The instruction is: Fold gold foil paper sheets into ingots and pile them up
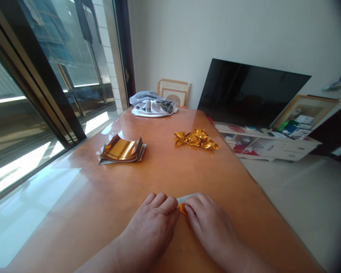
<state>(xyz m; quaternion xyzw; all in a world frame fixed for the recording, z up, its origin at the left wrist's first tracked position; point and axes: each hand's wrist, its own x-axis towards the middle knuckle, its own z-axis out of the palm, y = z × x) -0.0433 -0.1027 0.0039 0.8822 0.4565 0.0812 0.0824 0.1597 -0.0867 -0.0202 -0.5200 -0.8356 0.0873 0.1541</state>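
Observation:
Near the front of the wooden table (116, 189), my left hand (156, 220) and my right hand (208, 220) are close together, both with fingers closed. Between them shows a small piece of gold foil paper (183, 209) with a pale strip along its far edge; the fingers cover the rest. Each hand grips one side of it. A stack of curved gold foil sheets (122, 148) lies farther off at the left. Several folded, crumpled gold foil pieces (197, 138) sit in a heap at the right side of the table.
A grey cloth bundle (152, 106) rests at the table's far end, before framed pictures (174, 93) leaning on the wall. A large television (250, 93) and a white cabinet (272, 147) stand beyond the table's right edge. Glass sliding doors (25, 125) run along the left.

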